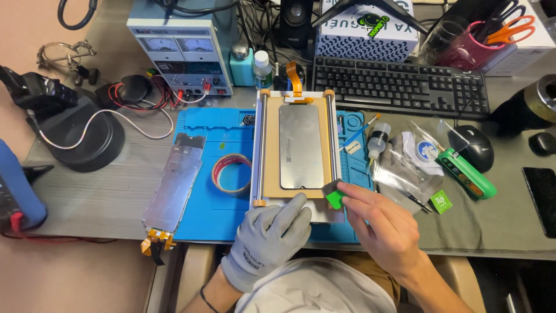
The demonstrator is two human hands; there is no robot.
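Note:
A grey phone screen panel (299, 146) lies on a tan heating plate (270, 150) with metal side rails, over a blue work mat (212, 212). My left hand (267, 239), in a grey glove, rests against the plate's near edge, fingers curled, holding nothing I can see. My right hand (379, 223), bare, pinches a small green-handled scraper (333, 196) at the panel's near right corner.
A detached metal phone frame (174, 183) and a tape roll (231, 173) lie on the mat's left. A small bottle (377, 140), green tool (467, 174), mouse (476, 146) and keyboard (399, 86) sit right and behind. A power supply (180, 49) stands at back left.

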